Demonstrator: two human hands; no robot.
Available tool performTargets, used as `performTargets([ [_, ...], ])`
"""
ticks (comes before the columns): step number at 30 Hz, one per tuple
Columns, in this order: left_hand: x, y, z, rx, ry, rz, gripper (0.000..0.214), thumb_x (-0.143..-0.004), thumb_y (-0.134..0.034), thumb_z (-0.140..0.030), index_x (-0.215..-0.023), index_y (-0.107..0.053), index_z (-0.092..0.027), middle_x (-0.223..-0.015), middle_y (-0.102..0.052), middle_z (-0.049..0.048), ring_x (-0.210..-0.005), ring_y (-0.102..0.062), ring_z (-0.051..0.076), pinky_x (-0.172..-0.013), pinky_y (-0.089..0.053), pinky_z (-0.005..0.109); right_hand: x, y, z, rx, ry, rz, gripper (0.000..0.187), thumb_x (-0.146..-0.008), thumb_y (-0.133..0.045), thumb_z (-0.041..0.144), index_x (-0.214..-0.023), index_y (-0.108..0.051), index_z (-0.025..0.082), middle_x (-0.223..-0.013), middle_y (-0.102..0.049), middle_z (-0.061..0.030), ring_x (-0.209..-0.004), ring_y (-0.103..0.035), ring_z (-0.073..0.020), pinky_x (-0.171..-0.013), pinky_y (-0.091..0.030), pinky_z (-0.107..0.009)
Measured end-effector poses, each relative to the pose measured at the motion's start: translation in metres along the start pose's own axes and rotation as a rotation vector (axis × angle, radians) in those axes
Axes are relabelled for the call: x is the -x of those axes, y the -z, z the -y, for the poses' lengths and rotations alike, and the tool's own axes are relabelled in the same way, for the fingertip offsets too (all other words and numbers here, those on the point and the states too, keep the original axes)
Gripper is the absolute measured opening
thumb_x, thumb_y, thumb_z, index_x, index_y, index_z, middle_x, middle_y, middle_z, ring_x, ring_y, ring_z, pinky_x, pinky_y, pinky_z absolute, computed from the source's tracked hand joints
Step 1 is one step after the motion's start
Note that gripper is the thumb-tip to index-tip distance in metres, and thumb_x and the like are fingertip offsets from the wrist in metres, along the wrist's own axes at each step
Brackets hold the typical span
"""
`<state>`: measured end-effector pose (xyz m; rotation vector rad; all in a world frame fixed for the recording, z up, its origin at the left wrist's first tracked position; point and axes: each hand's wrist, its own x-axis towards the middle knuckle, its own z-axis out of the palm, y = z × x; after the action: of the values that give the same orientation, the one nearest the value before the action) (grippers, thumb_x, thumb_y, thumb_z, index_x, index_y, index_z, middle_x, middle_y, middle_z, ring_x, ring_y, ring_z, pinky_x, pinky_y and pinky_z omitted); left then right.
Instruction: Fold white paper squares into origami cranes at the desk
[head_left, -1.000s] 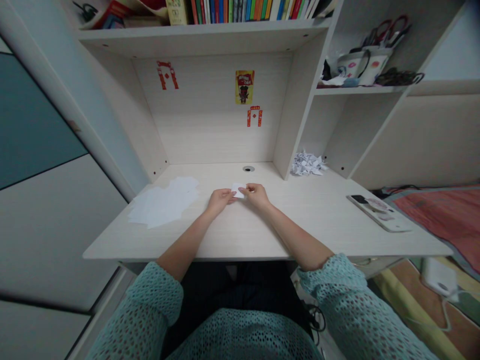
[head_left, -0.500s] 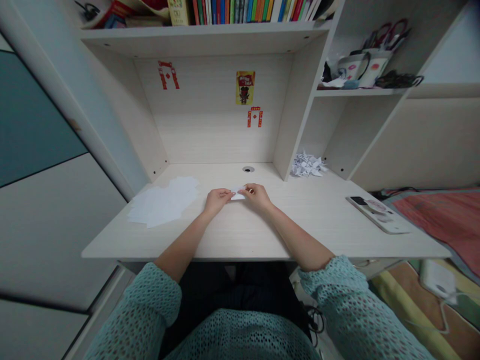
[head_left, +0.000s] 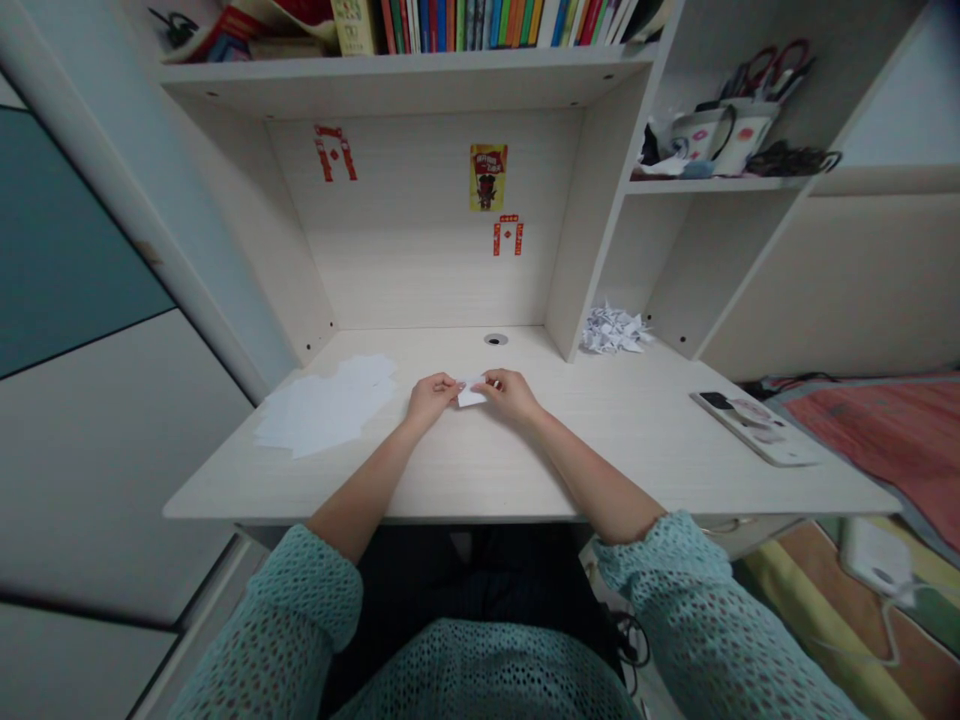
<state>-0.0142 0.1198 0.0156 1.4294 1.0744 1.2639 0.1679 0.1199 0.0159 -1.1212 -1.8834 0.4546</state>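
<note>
A small white piece of paper (head_left: 472, 393) is held between my two hands over the middle of the desk (head_left: 480, 470). My left hand (head_left: 433, 398) pinches its left edge. On the opposite side, my right hand (head_left: 513, 393) grips the paper between thumb and fingers. Whether the paper is folded is too small to tell for sure. To the left lies a spread of flat white paper sheets (head_left: 326, 405), overlapping one another. A heap of small folded white paper pieces (head_left: 615, 330) sits in the cubby at the back right.
A phone (head_left: 754, 428) lies near the desk's right end. Upright dividers (head_left: 600, 220) frame the back of the desk. Mugs (head_left: 697, 135) with scissors and pens stand on the right shelf; books (head_left: 480, 25) line the upper one. A cable hole (head_left: 496, 339) is at the back.
The small paper has turned slightly and more of its face shows between my fingers. Both hands stay in nearly the same place, still gripping it.
</note>
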Motion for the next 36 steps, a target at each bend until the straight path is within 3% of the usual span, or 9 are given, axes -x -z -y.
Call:
performTargets([
  [4, 0.001, -0.001, -0.003, 0.11, 0.071, -0.029, 0.029, -0.058, -0.076, -0.037, -0.066, -0.06, -0.014, -0.064, -0.066, 0.0033, -0.062, -0.062, 0.014, -0.071, -0.051, 0.029, 0.002, -0.008, 0.001, -0.115, -0.037, -0.049, 0.033, -0.077, -0.053, 0.047, -0.066, -0.062, 0.017, -0.061, -0.056, -0.0002, -0.058, -0.045, -0.0124, -0.057, -0.033, -0.023],
  [9, 0.002, -0.001, -0.004, 0.27, 0.149, -0.046, 0.029, -0.059, -0.077, -0.032, -0.073, -0.06, -0.013, -0.074, -0.068, 0.0043, -0.07, -0.065, 0.014, -0.082, -0.051, 0.031, 0.001, -0.016, -0.003, -0.28, -0.166, -0.041, 0.036, -0.067, -0.063, 0.051, -0.069, -0.066, 0.015, -0.062, -0.059, -0.0008, -0.057, -0.047, -0.0121, -0.056, -0.034, -0.024],
  [15, 0.004, -0.002, -0.009, 0.204, 0.217, 0.005, 0.024, -0.064, -0.074, -0.03, -0.075, -0.061, -0.013, -0.077, -0.07, 0.0084, -0.073, -0.067, 0.015, -0.078, -0.051, 0.029, -0.002, -0.013, 0.002, -0.565, -0.299, -0.065, 0.041, -0.062, -0.065, 0.056, -0.064, -0.063, 0.014, -0.062, -0.062, -0.0038, -0.055, -0.05, -0.0122, -0.053, -0.036, -0.024],
  [28, 0.005, -0.002, -0.009, 0.219, 0.208, -0.022, 0.027, -0.063, -0.074, -0.034, -0.068, -0.058, -0.014, -0.073, -0.069, 0.0075, -0.076, -0.067, 0.017, -0.078, -0.05, 0.03, 0.0, -0.009, 0.003, -0.54, -0.334, -0.078, 0.039, -0.059, -0.069, 0.054, -0.059, -0.066, 0.015, -0.057, -0.062, -0.0032, -0.054, -0.049, -0.0124, -0.051, -0.035, -0.024],
  [36, 0.005, -0.003, -0.01, 0.203, 0.226, -0.029, 0.027, -0.063, -0.074, -0.035, -0.068, -0.058, -0.014, -0.073, -0.069, 0.0073, -0.07, -0.065, 0.014, -0.073, -0.05, 0.027, -0.003, -0.003, 0.007, -0.656, -0.383, -0.05, 0.039, -0.062, -0.066, 0.054, -0.057, -0.064, 0.015, -0.062, -0.064, -0.006, -0.058, -0.053, -0.0143, -0.054, -0.038, -0.026],
])
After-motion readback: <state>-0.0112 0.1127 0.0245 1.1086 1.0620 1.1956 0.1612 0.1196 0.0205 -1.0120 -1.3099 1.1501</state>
